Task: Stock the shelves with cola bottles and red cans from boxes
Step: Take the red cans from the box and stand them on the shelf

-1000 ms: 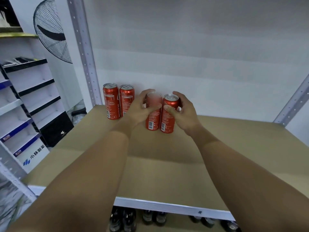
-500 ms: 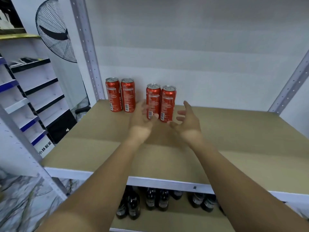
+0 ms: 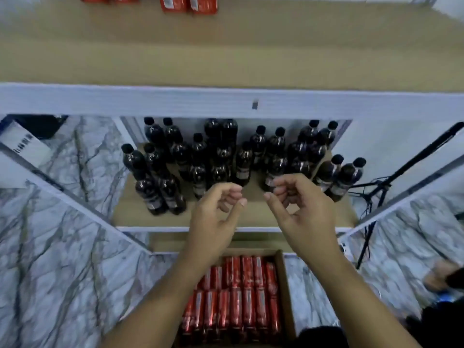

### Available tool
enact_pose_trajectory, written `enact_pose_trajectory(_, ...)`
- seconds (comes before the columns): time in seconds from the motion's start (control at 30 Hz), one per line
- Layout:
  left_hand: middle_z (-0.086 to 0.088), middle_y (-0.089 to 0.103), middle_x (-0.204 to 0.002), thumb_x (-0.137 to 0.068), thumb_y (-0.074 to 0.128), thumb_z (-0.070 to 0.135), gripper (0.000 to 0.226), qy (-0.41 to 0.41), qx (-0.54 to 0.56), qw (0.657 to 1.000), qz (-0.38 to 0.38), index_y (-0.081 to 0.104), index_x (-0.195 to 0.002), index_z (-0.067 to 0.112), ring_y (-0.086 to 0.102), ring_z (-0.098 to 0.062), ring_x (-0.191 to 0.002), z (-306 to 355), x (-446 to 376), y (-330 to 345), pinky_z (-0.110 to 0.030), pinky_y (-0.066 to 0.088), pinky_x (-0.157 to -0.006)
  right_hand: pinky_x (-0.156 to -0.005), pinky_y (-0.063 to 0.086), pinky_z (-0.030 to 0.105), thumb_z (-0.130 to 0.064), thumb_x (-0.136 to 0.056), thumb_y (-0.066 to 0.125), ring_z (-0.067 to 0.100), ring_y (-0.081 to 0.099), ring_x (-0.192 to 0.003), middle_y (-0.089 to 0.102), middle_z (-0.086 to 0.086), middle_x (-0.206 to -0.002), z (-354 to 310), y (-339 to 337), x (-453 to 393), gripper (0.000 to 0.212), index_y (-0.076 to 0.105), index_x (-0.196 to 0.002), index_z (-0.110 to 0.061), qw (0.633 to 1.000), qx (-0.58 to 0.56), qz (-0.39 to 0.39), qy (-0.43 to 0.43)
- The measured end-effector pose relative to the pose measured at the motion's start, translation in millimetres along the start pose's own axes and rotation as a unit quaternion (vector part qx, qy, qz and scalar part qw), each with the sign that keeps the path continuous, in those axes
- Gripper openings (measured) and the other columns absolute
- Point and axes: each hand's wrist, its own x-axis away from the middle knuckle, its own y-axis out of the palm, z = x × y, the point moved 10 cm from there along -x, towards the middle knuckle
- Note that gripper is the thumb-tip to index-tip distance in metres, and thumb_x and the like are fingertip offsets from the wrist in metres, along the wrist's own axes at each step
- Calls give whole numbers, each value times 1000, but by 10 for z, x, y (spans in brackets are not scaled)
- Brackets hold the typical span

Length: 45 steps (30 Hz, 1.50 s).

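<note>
Head view: both hands hang empty in the middle of the frame, fingers loosely curled and holding nothing. The left hand (image 3: 216, 217) and the right hand (image 3: 301, 212) sit close together, not touching, above the front edge of the lower shelf (image 3: 253, 212) and short of the cardboard box (image 3: 285, 285) at the bottom centre.

The red cans (image 3: 233, 297) lie on their sides in that box, packed in about two rows; roughly a dozen show, though the forearms hide part of the load, so an exact count is not possible. At the top edge of the frame the bottoms of four more cans on the upper shelf (image 3: 188, 3) show, in two pairs, on the brown upper shelf (image 3: 226, 51). The cola bottles (image 3: 221, 156) stand crowded on the lower shelf, about twenty by their black caps, some hidden behind others.

A full can is likely rigid, fairly heavy for its size and smooth, so a wrap round the middle of the body should hold best; the thin wall would dent if dropped. One can per hand looks practical.

Marbled floor (image 3: 62, 247) lies on both sides, and a dark tripod (image 3: 391, 182) stands at the right.
</note>
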Motion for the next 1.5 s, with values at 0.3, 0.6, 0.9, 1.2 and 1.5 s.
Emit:
enact_pose_trajectory(0.3,-1,70,-81,-84,78,1,21,-301,-96,941,-119,68,-82,20,69,-20,-83,-4343,1380,1433,-30,58,-84,-70,54,34,-21,-80,67,22,66,-70,70,3,-75,3758,1756,1847,6,70,-82,-16,939,173,-188,232)
enact_pose_trajectory(0.6,5,66,-106,-92,75,19,27,-410,-123,884,-185,61,-115,19,64,-17,-98,-6212,2118,2217,-22,47,-73,-88,56,33,-22,-88,73,24,69,-101,68,6,-112,5723,2929,3006,31,63,-116,-13,875,216,-261,346)
enact_pose_trajectory(0.9,-2,72,-119,-73,91,43,67,-414,-101,892,-151,64,-128,15,69,-21,-107,-6735,2352,2504,-26,47,-87,-104,48,40,-41,-87,72,29,51,-127,41,15,-144,6014,3153,3334,73,36,-143,-10,840,337,-244,348)
enact_pose_trajectory(1.2,-1,72,-118,-78,88,35,60,-402,-88,903,-119,63,-129,15,64,-12,-92,-6740,2384,2420,-20,45,-74,-108,42,41,-35,-88,68,32,47,-127,45,19,-138,5969,3245,3406,69,38,-142,-5,821,409,-224,330)
enact_pose_trajectory(1.5,-2,74,-109,-81,87,26,46,-365,-79,926,-57,70,-122,12,70,-17,-95,-6640,2421,2165,-17,47,-69,-106,44,46,-31,-86,75,33,47,-125,40,16,-139,5746,3107,3266,69,38,-140,-12,833,402,-190,329)
